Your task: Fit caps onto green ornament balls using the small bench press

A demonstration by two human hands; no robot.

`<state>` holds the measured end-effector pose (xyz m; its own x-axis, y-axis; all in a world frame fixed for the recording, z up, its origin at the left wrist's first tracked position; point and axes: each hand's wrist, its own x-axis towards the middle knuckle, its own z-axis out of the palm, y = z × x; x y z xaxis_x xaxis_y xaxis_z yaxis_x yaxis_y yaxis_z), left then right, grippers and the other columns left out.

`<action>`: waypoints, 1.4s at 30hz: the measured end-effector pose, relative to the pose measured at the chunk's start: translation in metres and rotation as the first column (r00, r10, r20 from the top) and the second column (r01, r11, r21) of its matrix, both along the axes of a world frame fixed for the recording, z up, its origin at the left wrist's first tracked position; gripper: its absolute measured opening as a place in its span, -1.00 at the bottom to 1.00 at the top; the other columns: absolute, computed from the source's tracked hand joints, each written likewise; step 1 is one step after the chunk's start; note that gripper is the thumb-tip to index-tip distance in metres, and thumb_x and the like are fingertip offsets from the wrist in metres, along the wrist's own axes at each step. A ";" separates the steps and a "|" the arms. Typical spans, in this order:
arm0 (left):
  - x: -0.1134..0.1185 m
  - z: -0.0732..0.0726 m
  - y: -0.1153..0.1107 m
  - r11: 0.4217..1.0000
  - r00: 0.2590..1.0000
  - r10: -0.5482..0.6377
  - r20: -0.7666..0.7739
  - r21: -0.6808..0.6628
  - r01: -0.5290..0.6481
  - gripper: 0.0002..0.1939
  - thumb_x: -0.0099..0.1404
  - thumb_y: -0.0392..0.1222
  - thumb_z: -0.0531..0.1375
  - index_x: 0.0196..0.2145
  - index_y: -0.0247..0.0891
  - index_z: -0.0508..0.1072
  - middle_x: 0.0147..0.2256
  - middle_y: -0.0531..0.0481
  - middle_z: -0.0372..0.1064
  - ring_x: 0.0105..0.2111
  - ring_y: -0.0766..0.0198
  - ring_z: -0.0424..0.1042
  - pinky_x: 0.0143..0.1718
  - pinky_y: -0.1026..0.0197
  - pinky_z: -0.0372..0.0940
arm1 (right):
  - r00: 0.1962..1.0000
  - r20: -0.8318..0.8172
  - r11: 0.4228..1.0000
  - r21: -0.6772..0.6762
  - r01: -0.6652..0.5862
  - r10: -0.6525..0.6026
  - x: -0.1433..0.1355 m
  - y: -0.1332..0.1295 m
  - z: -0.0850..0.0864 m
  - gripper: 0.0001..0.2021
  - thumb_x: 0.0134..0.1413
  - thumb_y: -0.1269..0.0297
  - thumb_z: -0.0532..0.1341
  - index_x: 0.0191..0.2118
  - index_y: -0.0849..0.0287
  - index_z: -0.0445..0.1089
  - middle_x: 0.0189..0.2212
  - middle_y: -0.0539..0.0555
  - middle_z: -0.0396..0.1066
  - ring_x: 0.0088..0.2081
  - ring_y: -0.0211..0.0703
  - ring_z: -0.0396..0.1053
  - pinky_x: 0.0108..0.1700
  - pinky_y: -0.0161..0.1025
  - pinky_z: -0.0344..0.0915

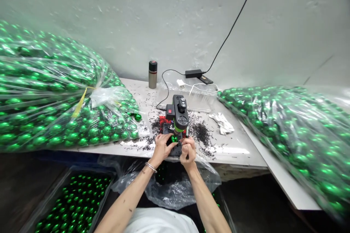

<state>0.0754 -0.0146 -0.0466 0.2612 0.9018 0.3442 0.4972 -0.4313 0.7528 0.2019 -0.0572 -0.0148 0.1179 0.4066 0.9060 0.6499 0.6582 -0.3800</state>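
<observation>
Plastic bag: a clear plastic bag (pixel 175 194) hung below the table (pixel 240 147) edge, perhaps to catch what dropped.
Left hand: the left hand (pixel 163 146) pinched a green ball (pixel 174 138) between thumb and fingers, seemingly to steady it.
Right hand: the right hand (pixel 188 150) curled in just beside it; I could not tell whether it gripped anything.
Ball: under the head of a small machine (pixel 180 112).
Black bits: black pieces (pixel 201 133) lay scattered around the machine, likely for easy reach.
Behind: a power adapter (pixel 193 73), near the wall, seemingly out of the way.
</observation>
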 end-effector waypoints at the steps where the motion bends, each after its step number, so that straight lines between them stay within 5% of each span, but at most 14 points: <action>1: 0.000 0.000 0.001 1.000 1.000 0.000 0.002 -0.003 0.000 -0.72 0.30 -0.12 0.28 -0.04 -0.17 0.53 -0.10 -0.11 0.56 -0.05 0.07 0.47 0.19 -0.15 0.13 | 1.000 -0.002 1.000 0.003 0.003 -0.003 0.000 -0.001 0.003 -0.71 0.32 0.34 -0.07 -0.47 0.11 0.14 -0.47 -0.02 0.24 -0.39 -0.21 0.37 -0.26 -0.14 0.31; 7: 0.002 0.002 0.004 0.999 0.999 0.047 0.027 0.002 -0.047 -0.72 0.26 -0.10 0.32 -0.07 -0.16 0.55 -0.15 -0.11 0.57 -0.08 0.04 0.49 0.14 -0.14 0.21 | 0.985 -0.161 0.991 -0.132 0.032 -0.053 -0.003 -0.005 0.055 -0.71 0.34 0.35 -0.04 -0.45 0.12 0.20 -0.48 -0.03 0.24 -0.45 -0.28 0.25 -0.39 -0.26 0.19; 12: -0.016 -0.001 -0.030 0.996 0.996 0.006 0.090 0.090 -0.014 -0.65 0.30 -0.06 0.29 0.01 -0.18 0.50 -0.10 -0.16 0.54 -0.07 0.02 0.48 0.04 -0.10 0.32 | 0.964 -0.258 0.973 -0.230 -0.005 -0.056 -0.007 -0.006 0.091 -0.66 0.35 0.29 0.02 -0.51 0.13 0.19 -0.52 -0.05 0.20 -0.45 -0.29 0.21 -0.36 -0.25 0.16; 15: -0.036 -0.006 -0.055 0.985 0.994 -0.093 0.060 0.153 0.083 -0.54 0.30 0.01 0.29 0.10 -0.17 0.44 -0.01 -0.19 0.50 -0.01 0.00 0.46 0.04 -0.08 0.36 | 0.967 -0.253 0.980 -0.199 -0.009 -0.042 -0.008 -0.008 0.085 -0.65 0.34 0.32 0.03 -0.54 0.14 0.18 -0.51 -0.04 0.21 -0.44 -0.29 0.23 -0.35 -0.25 0.16; 18: -0.057 -0.001 -0.047 0.981 1.000 -0.016 -0.002 0.192 0.016 -0.57 0.35 0.01 0.23 0.11 -0.17 0.42 0.01 -0.20 0.48 0.03 0.00 0.45 0.06 -0.07 0.36 | 0.958 -0.282 0.979 -0.203 -0.001 -0.057 -0.009 -0.009 0.071 -0.69 0.33 0.33 0.04 -0.50 0.14 0.22 -0.50 -0.05 0.22 -0.47 -0.30 0.22 -0.39 -0.26 0.15; 23: -0.090 0.043 0.042 0.948 0.902 0.297 -0.314 0.210 -0.239 -0.68 0.46 -0.21 0.00 0.05 -0.28 0.45 0.02 -0.26 0.45 0.06 0.01 0.41 0.09 -0.04 0.30 | 0.952 -0.301 0.980 -0.197 0.000 -0.060 -0.009 -0.008 0.062 -0.69 0.33 0.32 0.04 -0.49 0.14 0.24 -0.49 -0.03 0.24 -0.47 -0.29 0.25 -0.40 -0.26 0.17; 25: -0.099 0.058 0.079 0.951 0.749 0.297 -0.593 0.118 -0.285 -0.68 0.43 -0.25 0.00 -0.01 -0.32 0.47 -0.02 -0.29 0.47 0.00 0.00 0.43 0.03 0.01 0.30 | 0.957 -0.286 0.984 -0.180 0.003 -0.055 -0.010 -0.008 0.062 -0.68 0.32 0.33 0.04 -0.51 0.14 0.22 -0.49 -0.03 0.24 -0.46 -0.28 0.25 -0.39 -0.26 0.17; 29: -0.103 0.063 0.116 0.952 0.672 0.247 -0.698 0.044 -0.304 -0.78 0.30 -0.30 0.11 -0.18 -0.43 0.50 -0.19 -0.39 0.51 -0.08 -0.12 0.47 -0.05 -0.01 0.27 | 0.963 -0.262 0.983 -0.185 0.017 -0.066 -0.010 -0.010 0.062 -0.67 0.32 0.35 0.02 -0.52 0.14 0.21 -0.49 -0.02 0.24 -0.46 -0.28 0.25 -0.40 -0.26 0.17; 39: -0.115 0.045 0.110 0.970 0.726 0.186 -0.661 0.005 -0.244 -0.73 0.32 -0.06 0.22 -0.15 -0.33 0.43 -0.16 -0.24 0.51 -0.14 0.01 0.51 -0.15 0.14 0.32 | 0.964 -0.255 0.978 -0.209 0.025 -0.079 -0.010 -0.012 0.061 -0.69 0.32 0.33 0.02 -0.50 0.14 0.23 -0.47 -0.02 0.27 -0.45 -0.27 0.29 -0.36 -0.25 0.26; 42: -0.120 0.048 0.096 0.970 0.838 0.224 -0.497 0.034 -0.240 -0.68 0.29 -0.02 0.26 -0.11 -0.29 0.41 -0.21 -0.15 0.51 -0.23 0.08 0.51 -0.19 0.15 0.35 | 0.970 -0.231 0.977 -0.210 0.022 -0.071 -0.007 -0.013 0.062 -0.76 0.29 0.28 0.09 -0.44 0.14 0.28 -0.39 0.03 0.35 -0.33 -0.21 0.38 -0.29 -0.21 0.35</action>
